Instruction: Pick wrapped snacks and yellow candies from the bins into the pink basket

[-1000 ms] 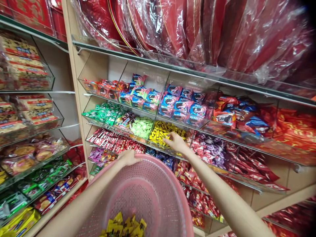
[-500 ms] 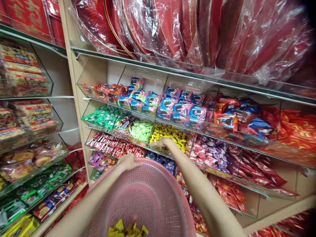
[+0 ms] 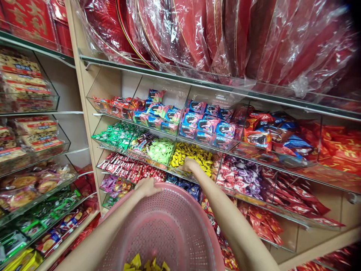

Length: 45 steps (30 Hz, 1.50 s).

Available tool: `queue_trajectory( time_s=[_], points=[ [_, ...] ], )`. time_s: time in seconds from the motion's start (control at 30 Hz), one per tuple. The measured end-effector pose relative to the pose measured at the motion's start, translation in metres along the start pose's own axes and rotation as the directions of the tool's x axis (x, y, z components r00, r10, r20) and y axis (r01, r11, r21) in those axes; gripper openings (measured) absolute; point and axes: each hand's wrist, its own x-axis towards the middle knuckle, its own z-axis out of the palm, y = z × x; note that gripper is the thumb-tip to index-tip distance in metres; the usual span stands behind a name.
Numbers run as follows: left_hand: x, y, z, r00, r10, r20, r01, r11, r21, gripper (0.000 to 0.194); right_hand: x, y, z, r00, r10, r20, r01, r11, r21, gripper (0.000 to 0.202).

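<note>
My left hand [image 3: 147, 187] is closed over the far rim of a pink plastic colander-like basket [image 3: 169, 210], which tilts toward me. Several yellow-wrapped candies [image 3: 137, 261] lie at the bottom of it. Beyond the basket, my right hand [image 3: 191, 165] reaches into a clear shelf bin heaped with small yellow-wrapped candies [image 3: 203, 155]. Its back and wrist show, but the fingertips are sunk among the candies, so I cannot see what they grasp.
Green-wrapped candies [image 3: 115, 133], Snickers bars [image 3: 139, 143] and pale green candies [image 3: 161, 149] fill bins to the left; purple-and-white candies [image 3: 239, 177] lie to the right. Glass shelf edges [image 3: 197, 83] run above. Red plastic-wrapped items [image 3: 191, 34] overhang the top.
My right hand has shifted slightly right and its fingers, earlier stretched leftward over the yellow candies, now point down into them. My left hand stays on the basket's rim.
</note>
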Motion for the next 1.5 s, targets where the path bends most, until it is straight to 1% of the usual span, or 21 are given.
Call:
queue_trajectory(
  time_s=[0.2, 0.3, 0.4, 0.47, 0.6, 0.7, 0.83, 0.93, 1.07, 1.17, 1.23, 1.33, 1.4, 1.5],
  points=[
    [-0.001, -0.002, 0.001, 1.0, -0.008, -0.007, 0.008, 1.0, -0.002, 0.052, -0.013, 0.022, -0.005, 0.999, -0.049, 0.009, 0.047, 0.988, 0.147, 0.053],
    [-0.001, -0.001, 0.002, 1.0, -0.011, -0.007, 0.011, 1.0, 0.002, 0.053, -0.015, 0.028, -0.005, 0.998, -0.058, 0.001, 0.057, 0.985, 0.165, 0.045],
    [-0.001, 0.001, 0.001, 1.0, -0.014, -0.007, 0.014, 1.0, 0.005, 0.054, -0.014, 0.026, -0.004, 0.997, -0.069, -0.014, 0.071, 0.989, 0.131, 0.041],
    [-0.001, 0.002, 0.001, 1.0, -0.015, -0.008, 0.015, 1.0, 0.005, 0.053, -0.015, 0.022, -0.002, 0.996, -0.074, -0.041, 0.077, 0.994, 0.083, 0.044],
    [-0.001, 0.003, 0.0, 1.0, -0.019, -0.008, 0.019, 1.0, 0.001, 0.053, -0.017, 0.01, 0.004, 0.989, -0.07, -0.13, 0.068, 0.998, -0.014, 0.057],
    [-0.002, 0.003, 0.0, 1.0, -0.018, -0.007, 0.018, 1.0, -0.004, 0.053, -0.018, 0.011, 0.007, 0.982, -0.103, -0.158, 0.097, 0.994, -0.046, 0.054],
    [-0.004, 0.002, -0.001, 1.0, -0.021, -0.007, 0.021, 1.0, -0.008, 0.053, -0.014, 0.026, 0.005, 0.967, -0.195, -0.162, 0.193, 0.981, -0.024, 0.038],
    [-0.005, 0.002, -0.001, 1.0, -0.029, -0.009, 0.029, 1.0, -0.007, 0.053, -0.008, 0.042, 0.003, 0.954, -0.238, -0.181, 0.252, 0.966, 0.056, 0.037],
    [-0.005, 0.003, -0.002, 1.0, -0.022, -0.006, 0.022, 1.0, -0.007, 0.052, -0.002, 0.057, 0.001, 0.946, -0.22, -0.237, 0.266, 0.947, 0.182, 0.041],
    [-0.006, 0.004, -0.003, 1.0, -0.013, -0.002, 0.013, 1.0, -0.008, 0.05, 0.001, 0.065, -0.001, 0.944, -0.197, -0.264, 0.261, 0.937, 0.233, 0.041],
    [-0.005, 0.004, -0.003, 1.0, -0.01, 0.002, 0.01, 1.0, -0.01, 0.05, 0.002, 0.069, -0.003, 0.949, -0.189, -0.254, 0.251, 0.938, 0.24, 0.04],
    [-0.004, 0.004, -0.002, 1.0, -0.014, 0.003, 0.014, 1.0, -0.01, 0.05, 0.0, 0.072, -0.005, 0.963, -0.185, -0.195, 0.227, 0.948, 0.222, 0.039],
    [-0.003, 0.004, -0.002, 1.0, -0.016, 0.0, 0.016, 1.0, -0.007, 0.051, -0.001, 0.069, -0.006, 0.974, -0.178, -0.142, 0.205, 0.958, 0.201, 0.043],
    [-0.002, 0.006, -0.002, 1.0, -0.015, -0.005, 0.015, 1.0, -0.005, 0.051, -0.004, 0.055, -0.004, 0.985, -0.149, -0.083, 0.159, 0.978, 0.135, 0.057]
  ],
)
